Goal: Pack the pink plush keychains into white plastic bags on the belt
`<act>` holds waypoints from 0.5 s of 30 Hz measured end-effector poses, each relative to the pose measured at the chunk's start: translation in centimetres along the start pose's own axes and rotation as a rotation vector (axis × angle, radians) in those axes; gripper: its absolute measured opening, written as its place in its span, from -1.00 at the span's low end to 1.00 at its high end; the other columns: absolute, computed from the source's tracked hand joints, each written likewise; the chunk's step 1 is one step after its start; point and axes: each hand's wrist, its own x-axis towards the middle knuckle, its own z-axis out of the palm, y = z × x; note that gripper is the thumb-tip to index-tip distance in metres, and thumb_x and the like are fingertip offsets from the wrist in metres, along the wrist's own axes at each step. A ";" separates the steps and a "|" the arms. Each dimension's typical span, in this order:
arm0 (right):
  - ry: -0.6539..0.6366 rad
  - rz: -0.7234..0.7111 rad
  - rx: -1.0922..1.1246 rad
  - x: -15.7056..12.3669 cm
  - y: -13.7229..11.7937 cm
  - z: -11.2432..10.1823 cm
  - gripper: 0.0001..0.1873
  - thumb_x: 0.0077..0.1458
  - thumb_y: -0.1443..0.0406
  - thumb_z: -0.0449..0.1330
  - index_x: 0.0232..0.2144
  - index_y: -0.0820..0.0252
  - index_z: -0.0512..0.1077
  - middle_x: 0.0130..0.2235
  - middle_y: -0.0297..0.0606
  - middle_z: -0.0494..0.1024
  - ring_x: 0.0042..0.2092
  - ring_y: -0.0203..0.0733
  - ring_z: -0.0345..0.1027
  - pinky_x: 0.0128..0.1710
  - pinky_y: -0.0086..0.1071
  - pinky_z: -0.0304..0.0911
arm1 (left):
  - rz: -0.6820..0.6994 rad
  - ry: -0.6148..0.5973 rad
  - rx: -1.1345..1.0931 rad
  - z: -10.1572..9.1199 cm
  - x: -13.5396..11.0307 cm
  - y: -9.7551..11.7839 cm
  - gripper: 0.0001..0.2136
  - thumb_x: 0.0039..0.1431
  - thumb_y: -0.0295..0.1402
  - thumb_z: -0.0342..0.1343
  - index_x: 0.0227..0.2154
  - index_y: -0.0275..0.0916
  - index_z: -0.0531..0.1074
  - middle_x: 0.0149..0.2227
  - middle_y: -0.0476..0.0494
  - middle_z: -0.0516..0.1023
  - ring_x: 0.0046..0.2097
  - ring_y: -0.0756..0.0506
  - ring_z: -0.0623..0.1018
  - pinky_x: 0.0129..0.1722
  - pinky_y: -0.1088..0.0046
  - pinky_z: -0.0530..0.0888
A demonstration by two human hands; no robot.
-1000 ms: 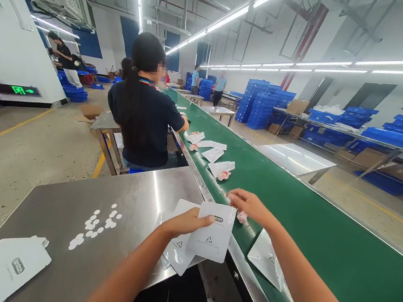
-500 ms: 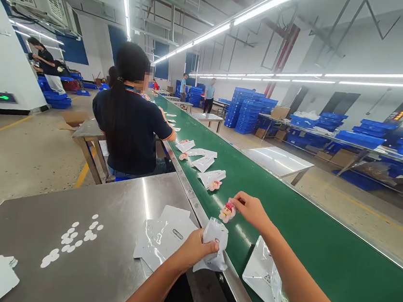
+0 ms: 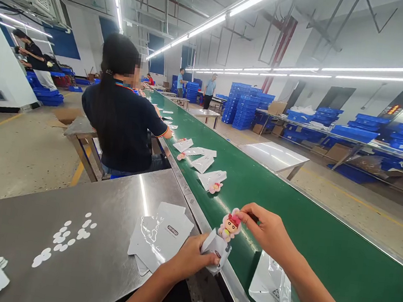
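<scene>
My left hand (image 3: 191,259) is closed on a small white pouch (image 3: 217,250), held open at its top over the gap between the steel table and the belt. My right hand (image 3: 268,231) pinches a small doll figure (image 3: 230,226) with a pink hat, held right at the mouth of the pouch. A stack of flat white pouches (image 3: 160,236) lies on the steel table (image 3: 71,204) just left of my left hand. Another white pouch (image 3: 272,292) lies on the green conveyor belt (image 3: 290,204) under my right forearm.
Further up the belt lie more pouches (image 3: 202,161) and a small pink figure (image 3: 215,187). A person in a dark shirt (image 3: 121,122) sits at the neighbouring table. White round stickers (image 3: 64,237) dot the steel table; blue crates (image 3: 245,105) are stacked across the aisle.
My right hand picked the doll figure off the belt and brought it to the pouch. My left hand lifted one pouch off the stack and holds it open.
</scene>
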 end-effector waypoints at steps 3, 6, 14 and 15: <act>-0.009 -0.012 -0.024 -0.6 -0.4 0.0 -0.77 0.18 0.18 -0.01 -0.42 0.11 0.35 -0.46 -0.40 0.44 -0.46 -0.36 0.25 -0.45 -0.49 0.15 | 0.010 -0.035 0.102 -0.2 -0.3 0.6 -0.76 -0.11 -0.24 0.22 -0.39 -0.26 0.41 -0.45 0.06 0.39 -0.38 0.00 0.34 -0.43 0.56 0.21; -0.059 -0.127 -0.003 -1.4 -0.7 0.3 -0.80 0.19 0.22 -0.01 -0.40 0.12 0.35 -0.42 -0.38 0.45 -0.41 -0.36 0.29 -0.38 -0.48 0.17 | 0.023 -0.052 0.122 -0.3 -0.4 1.1 -0.72 -0.13 -0.25 0.24 -0.33 -0.25 0.43 -0.38 0.04 0.45 -0.32 -0.04 0.38 -0.36 0.53 0.26; -0.244 -0.237 0.029 -3.4 -1.0 1.7 -0.72 0.19 0.22 -0.04 -0.39 0.08 0.46 -0.04 -0.26 0.43 0.02 -0.15 0.24 -0.04 -0.26 0.21 | -0.005 -0.051 -0.096 1.5 0.3 1.0 -0.67 -0.10 -0.20 0.21 -0.27 -0.28 0.42 -0.37 0.01 0.44 -0.33 -0.03 0.38 -0.38 0.54 0.27; -0.268 -0.242 0.017 -3.6 -1.2 1.8 -0.72 0.18 0.20 -0.02 -0.38 0.06 0.48 0.08 -0.29 0.33 0.13 -0.07 0.11 0.05 -0.18 0.14 | 0.007 -0.018 -0.070 1.9 0.4 1.1 -0.69 -0.08 -0.20 0.20 -0.29 -0.28 0.43 -0.40 0.02 0.43 -0.35 -0.02 0.37 -0.41 0.54 0.25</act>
